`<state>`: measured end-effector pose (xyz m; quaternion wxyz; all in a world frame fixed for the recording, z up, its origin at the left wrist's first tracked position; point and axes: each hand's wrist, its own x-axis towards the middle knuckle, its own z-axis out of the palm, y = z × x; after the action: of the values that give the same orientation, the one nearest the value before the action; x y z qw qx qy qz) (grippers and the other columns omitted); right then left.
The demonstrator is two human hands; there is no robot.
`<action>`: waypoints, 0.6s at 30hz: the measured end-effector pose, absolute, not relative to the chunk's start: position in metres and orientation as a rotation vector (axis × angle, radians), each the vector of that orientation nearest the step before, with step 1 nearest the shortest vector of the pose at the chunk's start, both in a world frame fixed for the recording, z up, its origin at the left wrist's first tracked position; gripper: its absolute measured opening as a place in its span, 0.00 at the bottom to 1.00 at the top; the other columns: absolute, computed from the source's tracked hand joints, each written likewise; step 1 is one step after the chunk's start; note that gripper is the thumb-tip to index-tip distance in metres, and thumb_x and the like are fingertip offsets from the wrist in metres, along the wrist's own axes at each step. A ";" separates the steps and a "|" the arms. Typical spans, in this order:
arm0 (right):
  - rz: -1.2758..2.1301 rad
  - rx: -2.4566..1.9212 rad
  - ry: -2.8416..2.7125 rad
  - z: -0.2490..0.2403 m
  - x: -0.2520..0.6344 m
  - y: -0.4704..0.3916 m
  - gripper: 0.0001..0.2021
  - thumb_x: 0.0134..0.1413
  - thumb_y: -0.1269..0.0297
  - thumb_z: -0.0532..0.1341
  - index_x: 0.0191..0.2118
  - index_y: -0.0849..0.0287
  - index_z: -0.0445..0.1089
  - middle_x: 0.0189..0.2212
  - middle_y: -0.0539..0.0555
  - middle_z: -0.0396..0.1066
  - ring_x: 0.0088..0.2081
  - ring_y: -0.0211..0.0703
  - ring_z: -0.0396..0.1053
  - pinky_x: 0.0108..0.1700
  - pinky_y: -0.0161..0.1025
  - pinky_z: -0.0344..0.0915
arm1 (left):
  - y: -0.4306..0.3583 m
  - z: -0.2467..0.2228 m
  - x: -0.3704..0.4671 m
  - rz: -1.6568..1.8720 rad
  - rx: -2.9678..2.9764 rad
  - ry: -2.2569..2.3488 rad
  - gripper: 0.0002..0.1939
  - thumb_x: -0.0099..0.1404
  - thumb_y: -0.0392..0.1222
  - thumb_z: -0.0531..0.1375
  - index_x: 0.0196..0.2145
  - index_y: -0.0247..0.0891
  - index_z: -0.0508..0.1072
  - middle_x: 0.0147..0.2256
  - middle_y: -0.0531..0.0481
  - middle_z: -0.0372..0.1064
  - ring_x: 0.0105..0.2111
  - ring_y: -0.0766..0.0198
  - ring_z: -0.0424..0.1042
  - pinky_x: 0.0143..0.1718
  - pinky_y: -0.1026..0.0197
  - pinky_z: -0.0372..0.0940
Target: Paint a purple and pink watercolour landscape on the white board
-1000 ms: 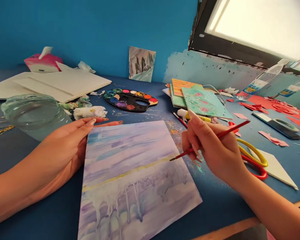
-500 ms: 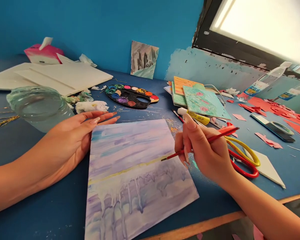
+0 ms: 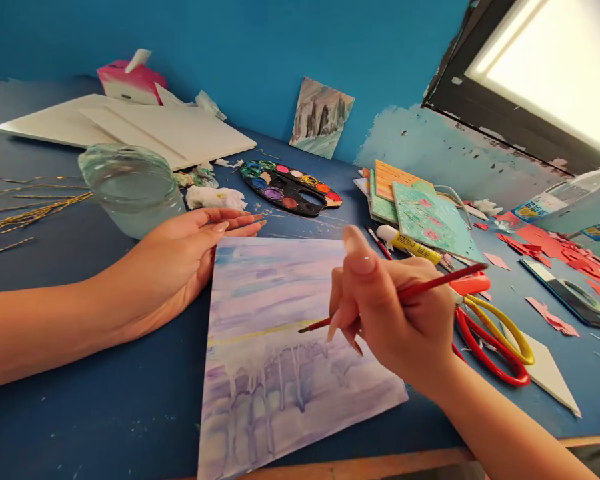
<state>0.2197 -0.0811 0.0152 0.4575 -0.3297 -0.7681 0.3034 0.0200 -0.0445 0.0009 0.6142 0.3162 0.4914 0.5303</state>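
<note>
The painting (image 3: pixel 290 380) is at the near side of the blue table (image 3: pixel 130 413); the right hand (image 3: pixel 400 313) pinches a red brush (image 3: pixel 450 279), tip at the yellow stripe (image 3: pixel 261 331). The left hand (image 3: pixel 180 260), fingers extended, touches the upper-left corner; whether it grips cannot be told. Beyond lies a palette (image 3: pixel 291 188).

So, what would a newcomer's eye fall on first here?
Probably the lilac-and-blue painting, front and centre at the blue table, with a slim red paintbrush held over it in the right hand's fingers. Beyond it lies a black kidney-shaped palette of bright paints; to the right, red-and-yellow-handled scissors.
</note>
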 end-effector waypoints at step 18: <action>0.603 -0.863 -2.033 0.012 0.227 -0.083 0.25 0.72 0.61 0.54 0.20 0.58 0.65 0.15 0.46 0.66 0.19 0.30 0.68 0.24 0.31 0.61 | -0.045 0.000 0.017 1.239 0.766 1.220 0.11 0.75 0.27 0.54 0.50 0.30 0.75 0.44 0.42 0.80 0.47 0.61 0.80 0.63 0.45 0.65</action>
<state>0.2266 -0.0829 0.0116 0.4135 -0.3431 -0.8085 0.2398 0.0171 -0.0447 0.0001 0.5817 0.3280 0.5223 0.5304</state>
